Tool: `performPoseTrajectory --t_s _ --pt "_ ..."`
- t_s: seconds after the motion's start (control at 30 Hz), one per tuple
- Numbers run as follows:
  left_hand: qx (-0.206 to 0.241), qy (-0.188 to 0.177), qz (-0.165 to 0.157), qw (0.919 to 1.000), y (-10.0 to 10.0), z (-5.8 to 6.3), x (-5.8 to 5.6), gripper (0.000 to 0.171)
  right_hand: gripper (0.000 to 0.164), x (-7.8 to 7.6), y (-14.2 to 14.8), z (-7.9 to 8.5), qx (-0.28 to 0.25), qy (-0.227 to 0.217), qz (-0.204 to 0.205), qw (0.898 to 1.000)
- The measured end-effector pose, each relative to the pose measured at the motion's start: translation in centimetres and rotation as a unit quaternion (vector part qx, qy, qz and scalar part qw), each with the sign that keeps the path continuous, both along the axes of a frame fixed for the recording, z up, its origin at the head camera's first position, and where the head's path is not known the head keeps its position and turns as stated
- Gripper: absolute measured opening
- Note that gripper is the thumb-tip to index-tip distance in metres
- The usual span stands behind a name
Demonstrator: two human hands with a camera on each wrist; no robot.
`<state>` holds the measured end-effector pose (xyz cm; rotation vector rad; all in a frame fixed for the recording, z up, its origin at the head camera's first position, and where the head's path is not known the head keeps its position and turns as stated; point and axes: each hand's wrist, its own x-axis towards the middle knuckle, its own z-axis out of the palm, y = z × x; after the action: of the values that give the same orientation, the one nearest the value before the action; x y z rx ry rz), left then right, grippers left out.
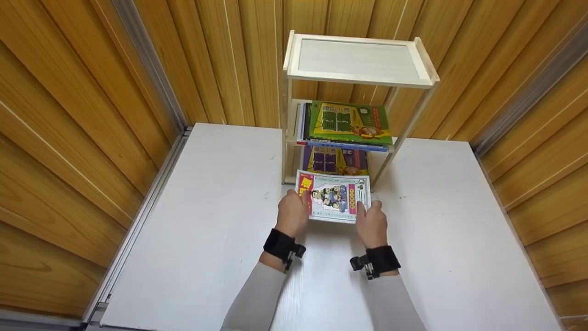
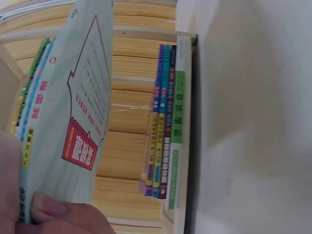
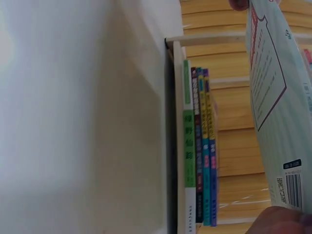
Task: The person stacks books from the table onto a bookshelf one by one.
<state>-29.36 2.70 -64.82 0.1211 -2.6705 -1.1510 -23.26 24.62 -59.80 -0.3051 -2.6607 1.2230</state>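
Both hands hold one pale green book (image 1: 335, 197) with a red strip and cartoon figures on its cover, in front of the shelf's lower level. My left hand (image 1: 293, 212) grips its left edge, thumb on the cover. At the right edge, my right hand (image 1: 372, 224) pinches it the same way. In the left wrist view, the fingers (image 2: 73, 214) curl under the book's back cover (image 2: 78, 107). The right wrist view shows a barcode (image 3: 293, 187) near the right hand's fingers.
A cream shelf rack (image 1: 358, 82) stands at the back of the white table (image 1: 220, 207). Its middle level bears a stack topped by a green book (image 1: 349, 122); a purple-and-yellow book (image 1: 337, 161) tops the stack on the bottom level. Wood-panelled walls (image 1: 239, 59) enclose the table.
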Motion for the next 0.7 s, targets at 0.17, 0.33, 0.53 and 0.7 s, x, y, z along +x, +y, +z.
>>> performPoseTrajectory --t_s 0.17,0.33,0.53,0.7 --pt "-0.048 0.008 0.008 0.9988 0.3 -4.8 -5.2 0.056 0.047 -3.3 1.1 -1.7 -0.004 0.006 0.011 1.000" --pt "-0.058 -0.020 0.008 0.9981 0.3 -2.4 -6.9 0.063 0.061 -9.3 2.9 -6.0 0.013 0.004 0.015 1.000" --pt "-0.075 -0.045 0.003 0.9961 1.2 -0.4 -9.0 0.066 0.076 -15.2 5.6 -10.4 0.053 -0.008 0.006 0.999" --pt "-0.062 -0.031 0.008 0.9975 2.0 -0.5 -9.9 0.055 0.072 -17.0 6.5 -11.0 0.069 -0.018 0.014 0.997"
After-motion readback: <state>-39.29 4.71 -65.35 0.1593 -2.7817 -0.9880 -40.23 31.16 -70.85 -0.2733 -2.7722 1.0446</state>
